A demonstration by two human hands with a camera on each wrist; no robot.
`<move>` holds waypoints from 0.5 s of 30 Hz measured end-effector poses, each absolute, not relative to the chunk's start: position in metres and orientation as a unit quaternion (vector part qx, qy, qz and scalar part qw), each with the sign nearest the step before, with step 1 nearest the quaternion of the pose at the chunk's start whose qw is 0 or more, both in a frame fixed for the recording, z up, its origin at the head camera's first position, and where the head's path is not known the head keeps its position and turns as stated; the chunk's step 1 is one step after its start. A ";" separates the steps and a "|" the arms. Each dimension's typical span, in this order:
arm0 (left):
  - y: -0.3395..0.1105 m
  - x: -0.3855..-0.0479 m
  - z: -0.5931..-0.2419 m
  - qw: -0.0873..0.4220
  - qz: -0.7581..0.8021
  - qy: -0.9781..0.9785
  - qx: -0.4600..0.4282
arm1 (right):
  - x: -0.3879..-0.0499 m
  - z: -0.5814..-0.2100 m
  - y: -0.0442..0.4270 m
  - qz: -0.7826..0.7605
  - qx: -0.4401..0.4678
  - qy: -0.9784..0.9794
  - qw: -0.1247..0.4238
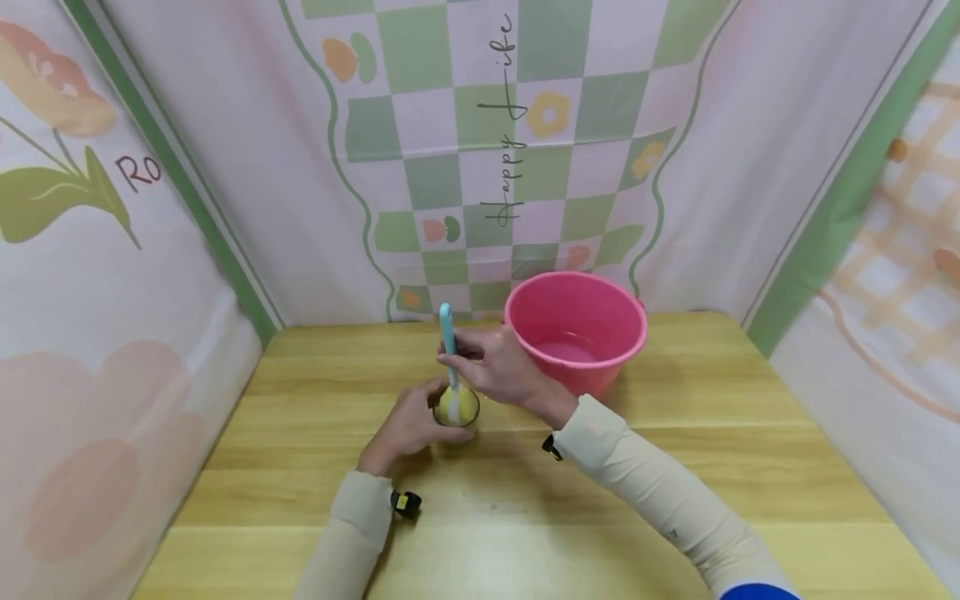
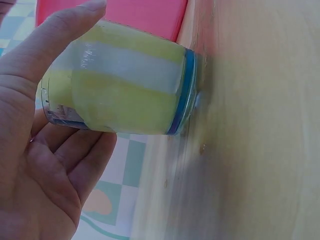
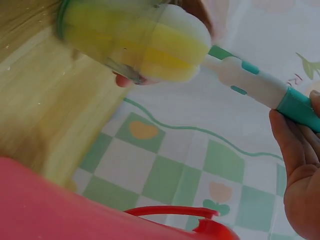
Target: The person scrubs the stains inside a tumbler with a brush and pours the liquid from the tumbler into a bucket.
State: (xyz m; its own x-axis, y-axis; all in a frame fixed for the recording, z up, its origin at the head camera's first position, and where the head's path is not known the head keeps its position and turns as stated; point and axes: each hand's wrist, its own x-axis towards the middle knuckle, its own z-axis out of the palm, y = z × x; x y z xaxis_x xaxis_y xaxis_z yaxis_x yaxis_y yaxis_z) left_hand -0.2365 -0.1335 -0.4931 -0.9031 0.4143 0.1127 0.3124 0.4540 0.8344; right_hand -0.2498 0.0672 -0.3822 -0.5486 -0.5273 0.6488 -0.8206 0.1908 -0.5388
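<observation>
A clear drinking glass (image 2: pixel 185 95) stands upright on the wooden table, and my left hand (image 1: pixel 408 423) grips it around the side with thumb and fingers. Inside the glass sits the yellow-and-white sponge head of a cup brush (image 3: pixel 175 47), filling most of it. The brush's turquoise-and-white handle (image 1: pixel 447 329) rises out of the mouth of the glass. Above the glass, my right hand (image 1: pixel 498 364) pinches that handle between thumb and fingers. In the left wrist view the sponge shows through the glass wall, pressed close to it.
Behind my right hand stands a pink bucket (image 1: pixel 632 321) holding some water, with a red handle (image 3: pixel 170 210) at its side. A few water drops (image 2: pixel 202 148) lie on the table (image 1: pixel 600 508). Patterned curtains (image 1: pixel 435 125) hang behind and on both sides.
</observation>
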 end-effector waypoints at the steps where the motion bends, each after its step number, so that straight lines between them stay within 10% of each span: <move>1: -0.134 -0.237 -0.494 0.054 0.479 0.850 0.212 | -0.250 -0.380 0.068 0.457 0.444 -0.753 0.165; 15: -0.133 -0.238 -0.495 0.059 0.485 0.847 0.211 | -0.251 -0.362 0.072 0.437 0.441 -0.762 0.185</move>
State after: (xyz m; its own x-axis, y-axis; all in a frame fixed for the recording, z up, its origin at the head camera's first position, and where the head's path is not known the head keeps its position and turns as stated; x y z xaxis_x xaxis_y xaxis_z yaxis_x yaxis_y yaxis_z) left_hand -0.2379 -0.1327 -0.4948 -0.9038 0.4148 0.1056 0.3011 0.4408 0.8456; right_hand -0.2514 0.0718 -0.3621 -0.5422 -0.5111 0.6670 -0.8338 0.2292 -0.5022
